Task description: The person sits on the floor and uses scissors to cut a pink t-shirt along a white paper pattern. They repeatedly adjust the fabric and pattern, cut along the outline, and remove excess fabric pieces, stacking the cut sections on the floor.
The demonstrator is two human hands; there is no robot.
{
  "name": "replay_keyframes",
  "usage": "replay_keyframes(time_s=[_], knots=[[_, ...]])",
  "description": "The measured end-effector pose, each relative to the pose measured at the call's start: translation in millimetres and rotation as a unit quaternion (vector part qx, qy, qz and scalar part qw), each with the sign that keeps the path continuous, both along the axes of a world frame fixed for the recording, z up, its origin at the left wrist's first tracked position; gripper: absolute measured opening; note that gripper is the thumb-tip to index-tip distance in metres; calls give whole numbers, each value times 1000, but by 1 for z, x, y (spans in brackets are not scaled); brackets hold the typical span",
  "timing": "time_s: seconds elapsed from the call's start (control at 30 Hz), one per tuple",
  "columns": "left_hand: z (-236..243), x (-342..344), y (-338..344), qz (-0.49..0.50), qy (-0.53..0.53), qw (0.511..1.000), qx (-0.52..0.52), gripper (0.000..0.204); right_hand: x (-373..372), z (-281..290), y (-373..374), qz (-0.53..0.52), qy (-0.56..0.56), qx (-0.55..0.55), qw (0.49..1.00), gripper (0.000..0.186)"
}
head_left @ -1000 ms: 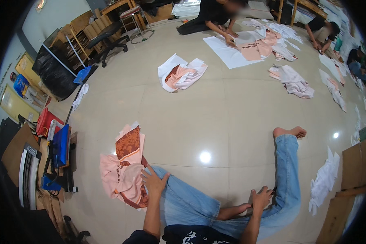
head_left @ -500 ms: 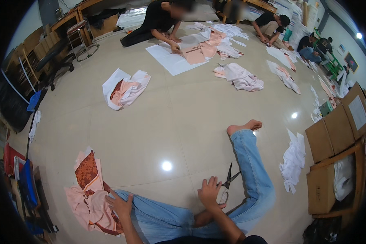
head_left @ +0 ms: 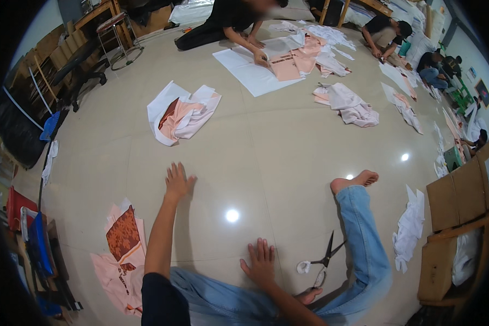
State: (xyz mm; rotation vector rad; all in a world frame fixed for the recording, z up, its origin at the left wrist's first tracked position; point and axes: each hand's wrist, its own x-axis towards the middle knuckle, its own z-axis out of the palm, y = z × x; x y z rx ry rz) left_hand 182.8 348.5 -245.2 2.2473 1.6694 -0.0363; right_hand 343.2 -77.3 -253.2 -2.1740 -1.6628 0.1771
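Note:
My left arm stretches forward over the tiled floor. The left hand [head_left: 178, 182] has its fingers spread and holds nothing, a short way from a loose pile of white and peach fabric pieces [head_left: 193, 118]. Lower down, my right hand [head_left: 261, 265] is also empty, palm down with fingers apart; whether it rests on the tiles I cannot tell. To its right lies a pair of scissors [head_left: 328, 257] with dark, parted blades and pale wrapped handles, beside my bent leg. Peach fabric with a rust-brown patterned panel [head_left: 124, 233] lies left of my left arm, which partly hides it.
A co-worker [head_left: 228, 27] leans over white sheets and peach pieces ahead. More fabric heaps [head_left: 353, 106] lie further right. White scraps [head_left: 410, 225] lie beyond my right leg [head_left: 358, 233], near cardboard boxes [head_left: 456, 190]. A stool [head_left: 114, 41] and blue dustpan [head_left: 50, 126] stand at left.
My left hand has left the peach fabric and reached forward over the floor. My right hand has moved left, away from the scissors. The view has shifted slightly.

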Motion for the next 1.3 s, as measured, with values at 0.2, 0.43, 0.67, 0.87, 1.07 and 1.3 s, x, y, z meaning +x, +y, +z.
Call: replay_keyframes(time_s=[0.2, 0.43, 0.67, 0.87, 1.07, 1.3], knots=[[22, 29, 101, 47, -40, 998, 29, 92, 4, 3, -1, -8, 4, -31, 999, 70], [1, 24, 19, -46, -116, 982, 138, 87, -2, 6, 1, 0, 2, -6, 1000, 71], [50, 39, -219, -193, -161, 965, 68, 67, 3, 9, 1, -15, 7, 28, 999, 66], [60, 9, -308, -177, -159, 970, 39, 45, 12, 10, -4, -6, 65, 49, 997, 70], [59, -6, -332, -282, -172, 940, 85, 15, 23, 35, -18, 44, 200, 112, 972, 72], [182, 3, -378, -140, -310, 929, 150, 11, 40, 91, -67, 172, 296, 103, 934, 41]])
